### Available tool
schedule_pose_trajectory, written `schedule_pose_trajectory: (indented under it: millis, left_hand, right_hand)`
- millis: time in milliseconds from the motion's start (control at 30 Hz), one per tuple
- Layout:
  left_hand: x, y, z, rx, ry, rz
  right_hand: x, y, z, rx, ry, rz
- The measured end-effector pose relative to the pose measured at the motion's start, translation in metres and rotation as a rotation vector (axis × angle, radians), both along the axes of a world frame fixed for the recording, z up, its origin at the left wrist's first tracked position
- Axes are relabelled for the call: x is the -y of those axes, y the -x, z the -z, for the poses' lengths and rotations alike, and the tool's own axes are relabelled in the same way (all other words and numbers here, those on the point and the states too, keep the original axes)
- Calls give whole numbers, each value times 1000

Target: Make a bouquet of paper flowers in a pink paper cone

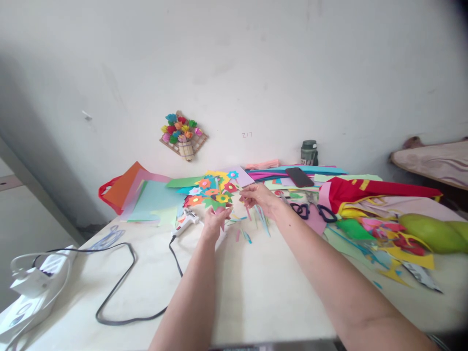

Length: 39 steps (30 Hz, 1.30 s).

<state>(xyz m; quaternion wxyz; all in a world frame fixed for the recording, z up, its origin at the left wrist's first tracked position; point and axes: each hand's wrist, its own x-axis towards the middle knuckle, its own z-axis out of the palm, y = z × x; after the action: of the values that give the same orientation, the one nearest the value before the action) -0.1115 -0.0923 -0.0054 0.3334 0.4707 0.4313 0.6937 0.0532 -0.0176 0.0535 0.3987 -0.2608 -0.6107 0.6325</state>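
My left hand is closed at the lower edge of a bunch of colourful paper flowers. The blooms are orange, yellow, red and blue, with green paper leaves among them. Just right of the bunch, beside its red flower, my right hand has its fingertips pinched together. What they hold, if anything, is too small to make out. Thin paper strips lie on the table below my right hand. A white glue gun rests left of my left hand, its black cord trailing forward.
Coloured paper sheets lie at the left, near a white power strip. At the right are scissors, a phone, red cloth, paper scraps and green fruit. A bottle stands by the wall.
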Motion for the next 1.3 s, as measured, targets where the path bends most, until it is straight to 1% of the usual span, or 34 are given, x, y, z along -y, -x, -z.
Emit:
schedule_pose_trajectory:
  millis: [167, 300, 467, 600, 733, 900, 1000, 1100, 1300]
  left_hand:
    - [-2, 0, 0, 42, -9, -3]
    - [-1, -3, -4, 80, 9, 7]
    - [2, -5, -7, 92, -1, 46]
    - [3, -4, -7, 56, -30, 114]
    - [2, -2, -6, 56, -39, 123]
    - [0, -1, -5, 49, -43, 111]
    - [1, -2, -7, 39, -43, 85]
    - [2, -3, -9, 36, -44, 87]
    - [4, -5, -11, 46, -29, 93]
  right_hand:
    - [-1, 2, 1, -9, 19, 0]
    - [1, 6, 1, 6, 53, -43]
    - [0, 13, 9, 7, 87, -198]
    - [-1, 17, 19, -35, 159, -310]
    - [3, 18, 21, -30, 214, -407]
    - [5, 17, 19, -9, 196, -424]
    - [5, 16, 19, -1, 210, -417]
    - [5, 15, 19, 7, 220, -410]
    - [7, 15, 21, 60, 109, -406]
